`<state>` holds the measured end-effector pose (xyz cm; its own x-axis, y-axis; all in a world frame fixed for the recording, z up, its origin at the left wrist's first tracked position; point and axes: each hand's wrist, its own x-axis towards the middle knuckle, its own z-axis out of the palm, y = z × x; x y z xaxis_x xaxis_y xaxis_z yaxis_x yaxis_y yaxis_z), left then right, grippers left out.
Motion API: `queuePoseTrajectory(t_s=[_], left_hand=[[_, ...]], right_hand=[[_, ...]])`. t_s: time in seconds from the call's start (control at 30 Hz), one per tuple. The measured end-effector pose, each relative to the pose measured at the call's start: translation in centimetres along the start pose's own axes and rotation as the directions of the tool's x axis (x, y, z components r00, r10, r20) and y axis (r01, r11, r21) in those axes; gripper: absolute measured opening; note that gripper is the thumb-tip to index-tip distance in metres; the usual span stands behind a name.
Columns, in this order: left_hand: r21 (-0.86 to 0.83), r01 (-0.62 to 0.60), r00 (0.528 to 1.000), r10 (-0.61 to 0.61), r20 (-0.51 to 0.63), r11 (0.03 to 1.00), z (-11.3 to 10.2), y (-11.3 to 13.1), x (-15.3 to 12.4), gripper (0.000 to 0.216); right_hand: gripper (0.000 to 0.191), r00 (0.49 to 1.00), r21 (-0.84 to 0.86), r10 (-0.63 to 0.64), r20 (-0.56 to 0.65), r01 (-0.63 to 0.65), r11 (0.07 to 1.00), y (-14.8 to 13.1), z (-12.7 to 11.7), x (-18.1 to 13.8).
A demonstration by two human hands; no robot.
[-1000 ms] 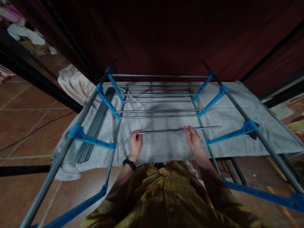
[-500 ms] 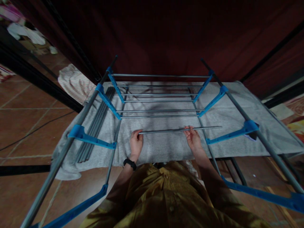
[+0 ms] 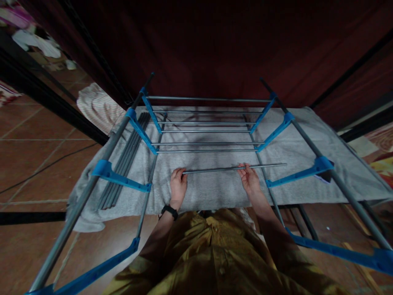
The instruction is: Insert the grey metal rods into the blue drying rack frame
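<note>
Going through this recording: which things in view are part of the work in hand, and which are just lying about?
In use: metal rod, held by left hand and right hand; rack frame with blue brackets; spare rods on grey towel.
Lying about: striped cloth; floor cable; clothes pile.

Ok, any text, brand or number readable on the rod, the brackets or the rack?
None can be read. The metal rod held by the left hand and right hand, the blue brackets and the grey towel show no print; the black wristband is too small to tell.
</note>
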<state>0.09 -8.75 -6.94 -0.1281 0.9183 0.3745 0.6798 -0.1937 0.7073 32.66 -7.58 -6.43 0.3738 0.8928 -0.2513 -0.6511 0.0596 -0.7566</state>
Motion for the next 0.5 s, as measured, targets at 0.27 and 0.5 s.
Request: queuePoseTrajectory(t_s=[0.27, 0.5], left_hand=[[0.031, -0.024, 0.999, 0.023, 0.029, 0.999, 0.1, 0.0, -0.1, 0.025], [0.038, -0.023, 0.999, 0.021, 0.041, 0.999, -0.1, 0.4, -0.1, 0.024]], right_hand=[[0.010, 1.000, -0.025, 0.018, -0.011, -0.018, 1.000, -0.5, 0.7, 0.0], [0.012, 0.999, 0.026, 0.046, 0.026, -0.046, 0.999, -1.0, 2.7, -0.3]])
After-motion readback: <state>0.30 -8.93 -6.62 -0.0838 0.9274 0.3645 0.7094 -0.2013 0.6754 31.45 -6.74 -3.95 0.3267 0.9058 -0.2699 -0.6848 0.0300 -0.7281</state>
